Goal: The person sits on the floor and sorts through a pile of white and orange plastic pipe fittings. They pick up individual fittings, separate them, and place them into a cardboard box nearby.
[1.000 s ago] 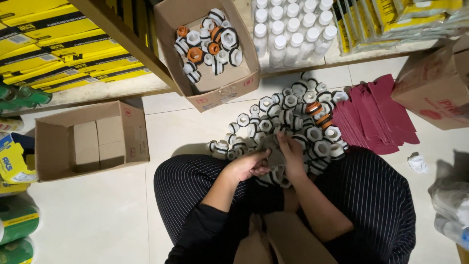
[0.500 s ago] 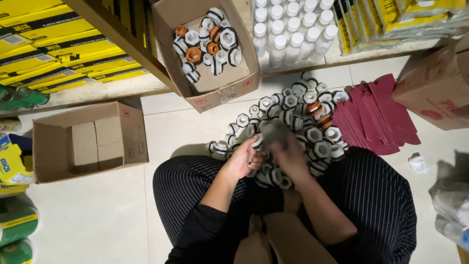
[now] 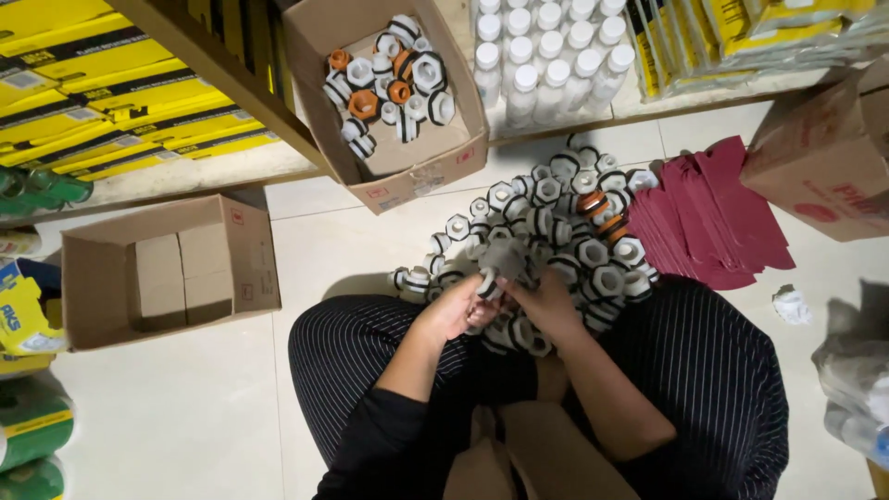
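Now lifted from the floor pile [image 3: 556, 222]: one white fitting [image 3: 488, 282], fingers of left hand [image 3: 456, 310] and right hand [image 3: 546, 304] both closed on it, raised since a second ago above the lap.

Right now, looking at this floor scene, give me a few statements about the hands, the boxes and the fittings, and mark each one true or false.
1. Both hands, left hand and right hand, work at the pile of white hexagonal plastic fittings on the floor. True.
2. The open cardboard box at the left is full of fittings. False: it shows only its folded bottom flaps.
3. The cardboard box at the top holds white and orange fittings. True.
4. The dark red paper sheets lie left of the pile. False: they lie to its right.
5. White bottles stand in rows on the shelf. True.
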